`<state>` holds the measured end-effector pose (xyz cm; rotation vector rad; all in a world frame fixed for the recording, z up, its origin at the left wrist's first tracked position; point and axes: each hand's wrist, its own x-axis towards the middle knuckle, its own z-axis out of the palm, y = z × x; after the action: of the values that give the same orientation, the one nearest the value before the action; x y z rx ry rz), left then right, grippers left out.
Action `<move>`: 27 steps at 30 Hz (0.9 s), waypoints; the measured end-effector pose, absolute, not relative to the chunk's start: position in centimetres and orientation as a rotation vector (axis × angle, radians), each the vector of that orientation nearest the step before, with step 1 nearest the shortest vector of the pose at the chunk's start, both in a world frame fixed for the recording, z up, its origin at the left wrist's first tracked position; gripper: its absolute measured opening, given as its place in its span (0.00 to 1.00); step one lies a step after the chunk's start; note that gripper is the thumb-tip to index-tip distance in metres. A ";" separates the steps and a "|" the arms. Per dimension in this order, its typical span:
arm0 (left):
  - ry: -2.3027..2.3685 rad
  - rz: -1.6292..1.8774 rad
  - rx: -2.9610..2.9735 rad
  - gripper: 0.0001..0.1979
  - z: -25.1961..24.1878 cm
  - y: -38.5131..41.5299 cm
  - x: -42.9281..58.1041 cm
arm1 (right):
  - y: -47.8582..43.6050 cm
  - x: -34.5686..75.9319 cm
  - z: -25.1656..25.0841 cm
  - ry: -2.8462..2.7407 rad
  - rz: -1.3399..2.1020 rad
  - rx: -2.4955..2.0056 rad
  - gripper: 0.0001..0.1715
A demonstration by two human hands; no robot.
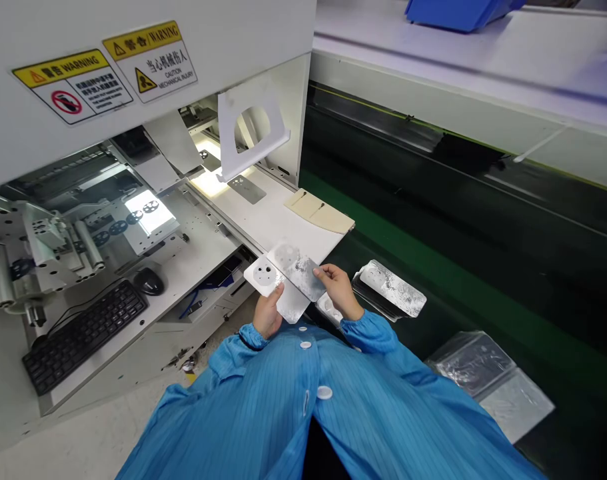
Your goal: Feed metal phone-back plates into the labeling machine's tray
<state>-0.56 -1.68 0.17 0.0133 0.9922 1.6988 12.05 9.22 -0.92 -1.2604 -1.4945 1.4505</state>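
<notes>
My left hand (pixel 268 313) grips the near edge of a white socket faceplate (pixel 263 273) with three round holes. My right hand (pixel 336 288) pinches a clear, silvery film sheet (pixel 298 268) that lies across the faceplate and lifts off it. Both hands are held close to my chest, just off the near corner of the machine's white table (pixel 263 213). My sleeves and coat are blue.
A stack of film-covered plates (pixel 390 288) sits on the dark conveyor belt (pixel 458 220) to the right, more wrapped stacks (pixel 488 380) nearer. A grey plate (pixel 246 189) lies at the machine's lit opening. Keyboard (pixel 83 333) and mouse (pixel 148 281) lie on the left shelf.
</notes>
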 end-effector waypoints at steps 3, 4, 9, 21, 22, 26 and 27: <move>0.959 1.630 -0.031 0.22 -0.4 -2.4 -1.6 | 12.3 11.1 -1.1 -1.573 1.318 -1.346 0.28; 0.953 1.612 -0.037 0.22 -0.5 -2.7 -1.9 | 13.2 10.8 -0.9 -1.614 1.273 -1.374 0.28; 0.984 1.609 -0.041 0.22 -0.7 -3.4 -3.1 | 13.6 9.1 -0.5 -2.104 0.780 -1.319 0.30; 0.968 1.596 -0.066 0.22 -0.4 -3.1 -4.5 | 12.1 6.4 -2.3 -2.859 0.396 -1.063 0.38; 0.973 1.597 -0.069 0.23 -0.4 -3.0 -4.6 | 12.8 6.3 -2.3 -2.867 0.381 -1.057 0.39; 0.986 1.601 -0.098 0.23 -0.2 -2.9 -4.7 | 14.9 5.8 -2.2 -2.911 0.339 -1.013 0.38; 0.986 1.602 -0.102 0.23 -0.2 -2.9 -4.8 | 15.2 5.6 -2.2 -2.919 0.335 -1.009 0.38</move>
<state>-4.77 -2.91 -0.18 -0.1024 0.9857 1.6016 5.65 15.21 -2.16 -1.0094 -2.9190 0.3354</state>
